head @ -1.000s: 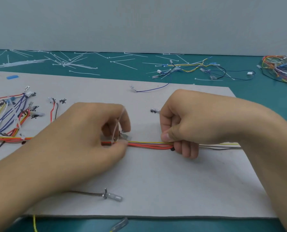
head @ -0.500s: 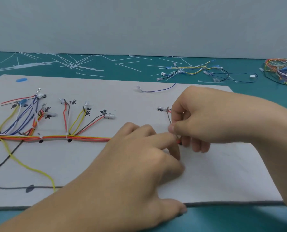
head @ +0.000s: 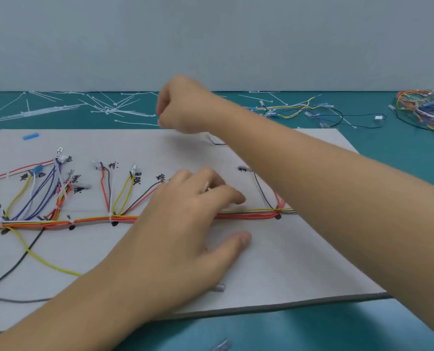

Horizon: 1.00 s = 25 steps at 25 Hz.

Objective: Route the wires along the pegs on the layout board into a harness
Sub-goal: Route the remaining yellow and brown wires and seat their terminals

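Wire-harness assembly bench, layout board (head: 299, 262), loose cable ties (head: 46, 111), spare wire bundles (head: 423, 110)

The left hand (head: 190, 224), mid-frame, is covering a stretch of the wire bundle (head: 249, 215), and whether its fingers (head: 223, 192) are pinching anything is not showing. The right hand (head: 183, 105), upper centre, is blurring, leaving its grip unclear. The right forearm (head: 324, 198) is hiding the bundle's right end and most of 1 short wire (head: 217, 143). The bundle is running off the left edge, the loose harness (head: 423, 110) off the upper right. The handwritten labels (head: 75, 178) are reading as smudges.
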Available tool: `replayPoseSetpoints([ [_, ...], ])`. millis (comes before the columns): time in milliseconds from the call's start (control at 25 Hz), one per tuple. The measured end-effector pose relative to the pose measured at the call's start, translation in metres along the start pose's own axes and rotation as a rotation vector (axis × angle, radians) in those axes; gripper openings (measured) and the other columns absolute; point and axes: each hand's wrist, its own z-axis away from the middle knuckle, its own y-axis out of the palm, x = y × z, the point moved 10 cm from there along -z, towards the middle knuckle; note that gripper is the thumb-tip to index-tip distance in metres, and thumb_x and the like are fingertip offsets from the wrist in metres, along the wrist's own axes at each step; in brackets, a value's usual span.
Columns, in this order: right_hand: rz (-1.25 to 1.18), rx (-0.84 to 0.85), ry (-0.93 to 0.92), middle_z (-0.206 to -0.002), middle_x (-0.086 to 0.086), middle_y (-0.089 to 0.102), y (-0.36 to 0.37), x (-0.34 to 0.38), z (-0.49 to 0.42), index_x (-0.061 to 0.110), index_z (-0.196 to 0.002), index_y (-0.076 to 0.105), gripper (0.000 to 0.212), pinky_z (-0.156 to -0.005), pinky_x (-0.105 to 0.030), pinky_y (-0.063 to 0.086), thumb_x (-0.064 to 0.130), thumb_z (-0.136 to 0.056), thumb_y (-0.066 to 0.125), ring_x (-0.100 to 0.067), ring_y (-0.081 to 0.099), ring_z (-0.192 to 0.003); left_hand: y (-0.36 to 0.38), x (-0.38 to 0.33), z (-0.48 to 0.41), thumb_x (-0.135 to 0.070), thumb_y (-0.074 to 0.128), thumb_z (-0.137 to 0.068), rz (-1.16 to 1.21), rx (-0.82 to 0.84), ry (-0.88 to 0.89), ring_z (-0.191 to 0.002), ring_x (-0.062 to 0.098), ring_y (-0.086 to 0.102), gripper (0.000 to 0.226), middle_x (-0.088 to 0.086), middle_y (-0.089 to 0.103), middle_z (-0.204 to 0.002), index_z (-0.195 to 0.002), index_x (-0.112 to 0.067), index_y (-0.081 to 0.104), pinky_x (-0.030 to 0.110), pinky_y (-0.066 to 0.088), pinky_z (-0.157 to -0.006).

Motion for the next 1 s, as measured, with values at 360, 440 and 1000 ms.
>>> replayPoseSetpoints([
  [360,0.053,-0.017,-0.019,-0.100,-0.003,0.069,0.058,0.011,-0.079,0.016,-0.102,0.067,0.023,-0.081,-0.029,0.057,0.006,-0.089,0.051,-0.024,0.064,-0.098,-0.003,0.029,-0.003,-0.012,0.077,-0.084,0.150,-0.054,-0.142,-0.081,0.002,0.055,0.021,-0.017,0.057,-0.088,-0.089,-0.029,0.067,0.013,0.041,-0.071],
  [440,0.038,-0.035,-0.037,-0.088,-0.003,0.063,0.058,0.013,-0.086,0.017,-0.085,0.060,0.016,-0.067,-0.031,0.053,0.005,-0.088,0.051,-0.026,0.060,-0.087,0.000,0.032,-0.005,-0.013,0.076,-0.085,0.169,-0.020,-0.144,-0.080,0.004,0.058,0.013,-0.014,0.061,-0.093,-0.092,-0.024,0.074,0.019,0.045,-0.071],
  [1000,-0.314,-0.178,0.008,-0.073,-0.001,0.058,-0.050,-0.033,0.049,0.003,-0.093,0.073,0.013,-0.053,-0.024,0.041,0.007,-0.092,0.061,-0.014,0.050,-0.063,-0.004,0.032,-0.012,-0.019,0.077,-0.085,0.065,0.065,-0.169,-0.075,0.003,0.055,0.017,-0.017,0.055,-0.089,-0.075,-0.027,0.065,0.011,0.036,-0.061],
])
